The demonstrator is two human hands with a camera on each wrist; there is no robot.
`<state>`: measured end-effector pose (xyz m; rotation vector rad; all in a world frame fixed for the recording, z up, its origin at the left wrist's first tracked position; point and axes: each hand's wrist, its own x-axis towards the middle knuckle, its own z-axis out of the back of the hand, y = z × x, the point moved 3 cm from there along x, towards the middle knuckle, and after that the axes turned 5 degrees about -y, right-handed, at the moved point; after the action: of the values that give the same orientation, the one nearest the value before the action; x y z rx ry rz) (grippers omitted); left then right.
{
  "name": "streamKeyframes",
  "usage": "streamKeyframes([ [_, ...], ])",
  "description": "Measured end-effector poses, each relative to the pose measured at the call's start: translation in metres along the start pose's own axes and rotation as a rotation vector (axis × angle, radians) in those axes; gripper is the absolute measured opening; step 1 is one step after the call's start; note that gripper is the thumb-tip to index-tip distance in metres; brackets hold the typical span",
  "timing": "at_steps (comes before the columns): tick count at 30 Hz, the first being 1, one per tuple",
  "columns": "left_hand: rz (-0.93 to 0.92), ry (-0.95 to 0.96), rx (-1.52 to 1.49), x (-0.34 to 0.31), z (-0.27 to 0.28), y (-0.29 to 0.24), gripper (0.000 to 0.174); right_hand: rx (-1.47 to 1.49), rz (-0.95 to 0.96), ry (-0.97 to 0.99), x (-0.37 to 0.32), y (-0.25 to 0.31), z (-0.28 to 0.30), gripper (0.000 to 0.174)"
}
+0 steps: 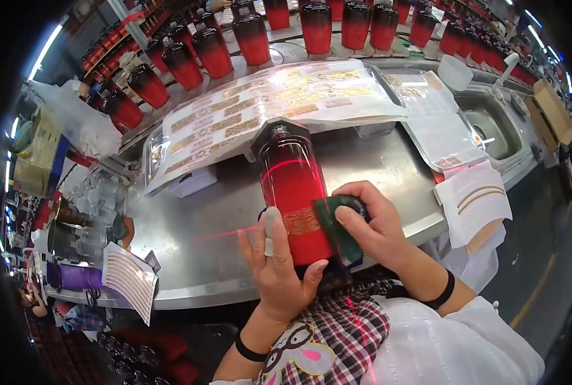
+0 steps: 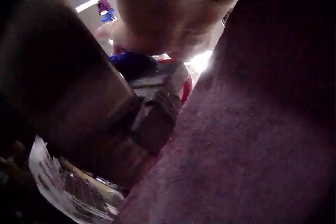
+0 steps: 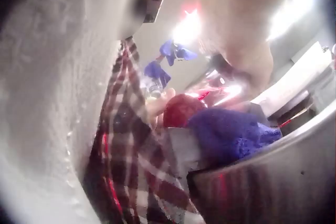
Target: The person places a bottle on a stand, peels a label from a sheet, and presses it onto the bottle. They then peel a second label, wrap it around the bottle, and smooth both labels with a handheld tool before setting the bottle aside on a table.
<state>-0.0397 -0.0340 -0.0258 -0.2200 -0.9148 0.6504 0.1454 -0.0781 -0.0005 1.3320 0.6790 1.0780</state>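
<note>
A red bottle (image 1: 290, 176) with a black shoulder lies tilted at the metal table's front edge, its neck in a dark cradle (image 1: 258, 142). Gold lettering (image 1: 302, 222) shows on its lower side, and a red light line crosses its upper part. My right hand (image 1: 379, 221) grips a dark green, flat-edged scraper (image 1: 337, 226) against the bottle's right side, beside the lettering. My left hand (image 1: 278, 269) rests at the bottle's lower left with extended fingers; a pale cover wraps one finger. In the right wrist view, a blue cloth (image 3: 231, 134) lies near the bottle's red base (image 3: 181, 109).
Sheets of gold decals (image 1: 247, 109) lie on a raised tray behind the bottle. Rows of red-black bottles (image 1: 251, 38) stand farther back. At right are a sink (image 1: 501, 131) and a decal sheet (image 1: 475, 202); at left, a purple cup (image 1: 81, 276) and a striped sheet (image 1: 131, 276).
</note>
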Motion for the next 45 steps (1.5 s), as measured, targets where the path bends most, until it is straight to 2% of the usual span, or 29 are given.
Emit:
streamKeyframes([
  [5, -0.010, 0.019, 0.010, -0.011, 0.001, 0.002, 0.077, -0.007, -0.015, 0.016, 0.001, -0.010, -0.002, 0.027],
  [8, -0.014, 0.004, 0.034, -0.011, 0.004, 0.002, 0.064, 0.009, -0.026, 0.006, 0.002, -0.017, 0.002, 0.028],
  [14, -0.332, 0.070, 0.245, 0.009, 0.004, -0.021, 0.046, 0.041, -0.100, 0.007, 0.003, -0.023, 0.006, 0.028],
  [17, -0.317, 0.093, 0.169, 0.012, 0.000, -0.020, 0.054, 0.152, -0.178, -0.006, 0.005, -0.021, 0.011, 0.027],
  [21, -0.127, 0.056, 0.029, 0.007, -0.001, 0.000, 0.074, 0.204, -0.210, 0.079, 0.012, 0.004, 0.006, 0.024],
  [22, -0.153, 0.065, 0.062, 0.006, -0.001, 0.002, 0.082, 0.158, -0.102, 0.138, 0.013, 0.001, 0.001, 0.023],
  [25, -0.090, 0.015, -0.045, 0.001, 0.000, 0.009, 0.079, -0.089, -0.035, -0.043, 0.023, -0.003, 0.009, 0.025],
  [26, -0.081, 0.015, -0.060, 0.000, -0.001, 0.012, 0.079, -0.087, -0.062, -0.094, 0.026, -0.007, 0.014, 0.022],
  [29, -0.040, 0.029, -0.094, -0.005, 0.000, 0.013, 0.081, 0.044, 0.050, 0.132, 0.021, 0.007, 0.007, 0.023],
  [30, -0.035, 0.026, -0.106, -0.003, -0.001, 0.012, 0.081, -0.011, 0.107, 0.219, 0.022, 0.005, 0.003, 0.022],
  [33, -0.025, 0.027, -0.122, -0.001, 0.000, 0.012, 0.081, -0.258, 0.268, -0.143, 0.028, 0.009, 0.010, 0.025],
  [34, -0.016, 0.027, -0.123, -0.003, 0.000, 0.012, 0.081, -0.525, 0.588, -0.150, 0.028, 0.017, 0.016, 0.027],
  [37, 0.053, 0.039, -0.129, -0.005, -0.001, 0.013, 0.081, -0.454, 0.835, 0.177, 0.002, 0.039, 0.011, 0.026],
  [38, 0.043, 0.050, -0.110, -0.004, -0.001, 0.013, 0.082, -0.316, 0.793, 0.327, 0.000, 0.044, 0.008, 0.024],
  [41, 0.004, 0.095, -0.044, -0.005, 0.003, 0.014, 0.083, -0.215, 0.460, 0.301, 0.022, 0.027, 0.007, 0.023],
  [43, -0.039, 0.096, 0.012, -0.002, 0.007, 0.014, 0.084, -0.415, 0.466, -0.112, 0.042, 0.021, 0.011, 0.022],
  [45, -0.092, 0.093, 0.082, 0.001, 0.012, 0.013, 0.085, -0.455, 0.654, 0.084, 0.032, 0.033, 0.009, 0.023],
])
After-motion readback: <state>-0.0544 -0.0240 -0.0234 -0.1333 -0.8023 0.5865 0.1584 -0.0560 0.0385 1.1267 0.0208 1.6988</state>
